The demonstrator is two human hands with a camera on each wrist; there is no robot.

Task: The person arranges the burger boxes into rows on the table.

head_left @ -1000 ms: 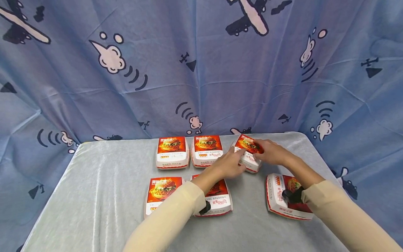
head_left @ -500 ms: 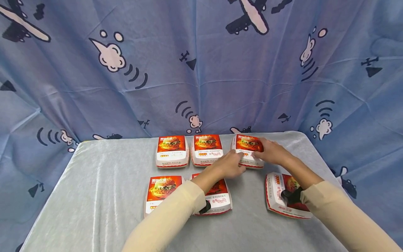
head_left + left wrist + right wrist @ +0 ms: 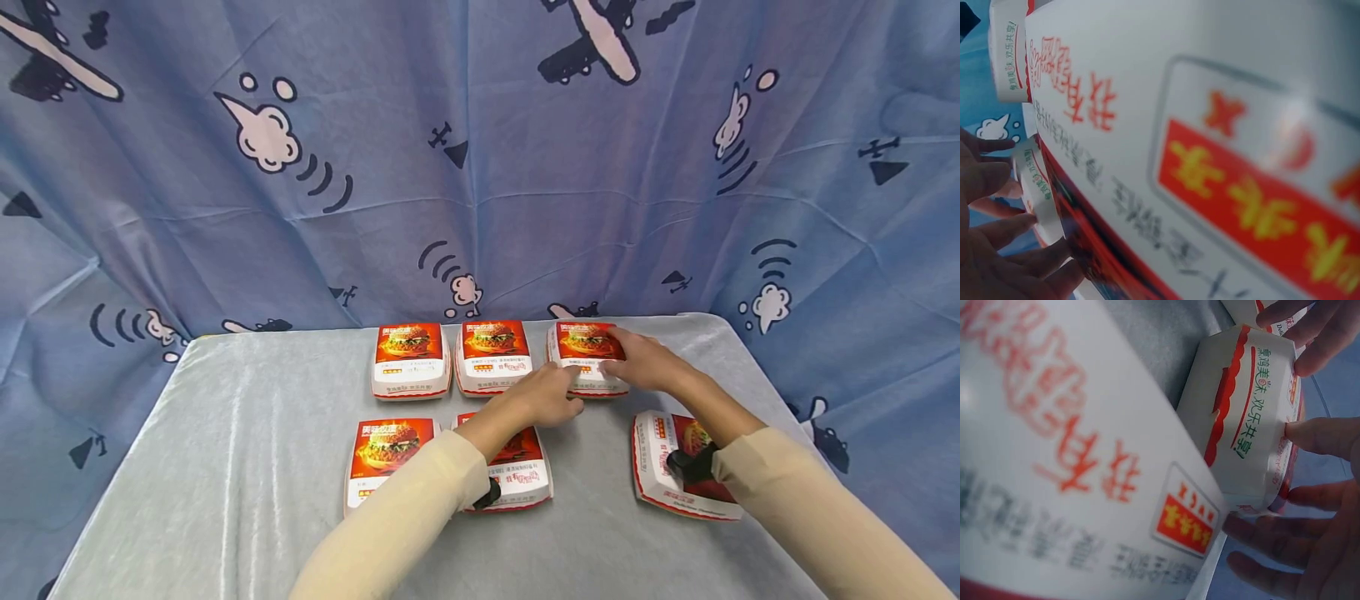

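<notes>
At the back right of the table, a burger box point(image 3: 588, 337) with a red lid picture sits between both hands, now square to the back row. My left hand point(image 3: 543, 396) holds its left front corner, one finger over the lid. From the right side my right hand point(image 3: 648, 360) grips it, thumb at the lid's front edge. In the right wrist view, the thumb point(image 3: 1322, 436) touches the box's upper front edge, while the other fingers lie along its side. The left wrist view shows fingers point(image 3: 1007, 231) of the left hand around the same box.
Two more burger boxes, one at the far left point(image 3: 408, 350) and one in the middle point(image 3: 491, 354), stand along the back. Nearer boxes are at the left point(image 3: 386, 454), under my left forearm point(image 3: 525, 479), and under my right wrist point(image 3: 660, 467). A blue curtain point(image 3: 375, 167) hangs behind the grey tablecloth point(image 3: 195, 467).
The back right burger box has turned from slanted to straight between my hands and shifted slightly left. Both hands have barely moved; the other boxes stay where they were.
</notes>
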